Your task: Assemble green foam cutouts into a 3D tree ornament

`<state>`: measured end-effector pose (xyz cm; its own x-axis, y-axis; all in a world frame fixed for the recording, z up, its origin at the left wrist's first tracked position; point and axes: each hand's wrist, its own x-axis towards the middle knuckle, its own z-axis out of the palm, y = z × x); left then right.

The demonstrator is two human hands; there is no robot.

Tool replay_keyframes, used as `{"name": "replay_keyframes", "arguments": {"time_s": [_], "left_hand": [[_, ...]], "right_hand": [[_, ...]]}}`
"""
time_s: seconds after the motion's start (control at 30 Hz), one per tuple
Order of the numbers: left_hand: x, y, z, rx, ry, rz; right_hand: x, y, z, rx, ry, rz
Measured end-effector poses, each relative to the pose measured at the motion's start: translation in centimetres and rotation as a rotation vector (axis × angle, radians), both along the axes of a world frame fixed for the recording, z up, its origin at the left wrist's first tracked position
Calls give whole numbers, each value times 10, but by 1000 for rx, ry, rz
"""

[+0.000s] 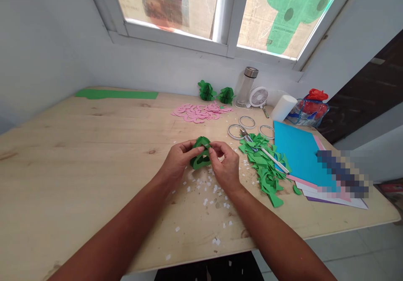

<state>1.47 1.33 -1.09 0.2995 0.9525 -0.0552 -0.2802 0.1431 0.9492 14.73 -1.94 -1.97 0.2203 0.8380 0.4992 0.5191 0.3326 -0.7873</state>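
Between my two hands, above the middle of the wooden table, is a green paper piece (pixel 200 162) with curved edges and openings in it. My left hand (pixel 180 158) pinches its left upper side between thumb and fingers. On the other side, my right hand (pixel 227 163) holds its upper right edge with thumb and fingertips. Small white paper bits (pixel 206 202) lie scattered on the table below. Just beyond the hands is a pile of pink paper cutouts (pixel 200 113). Two folded green paper shapes (pixel 207 91) stand behind it by the wall.
Right of my hands are green scraps (pixel 267 174), scissors (pixel 247 136), a white pen (pixel 274 160), tape rings (pixel 247 122) and blue paper (pixel 296 151). Behind stand a glass bottle (pixel 247 87), small fan (pixel 258 96) and white roll (pixel 283 108). A green strip (pixel 118 94) lies back left.
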Motion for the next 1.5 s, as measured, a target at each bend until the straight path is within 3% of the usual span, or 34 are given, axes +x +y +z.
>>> {"name": "replay_keyframes", "arguments": {"time_s": [0.47,0.83,1.5], "left_hand": [[8,-5,-2,73,50,174],[9,-5,-6,82,79,225],[10,-8,-7,373,336,309]], "right_hand": [[0,1,0,-31,59,-9],[-1,0,3,-62,86,-1],[-2,7,-3,-171,408,87]]}}
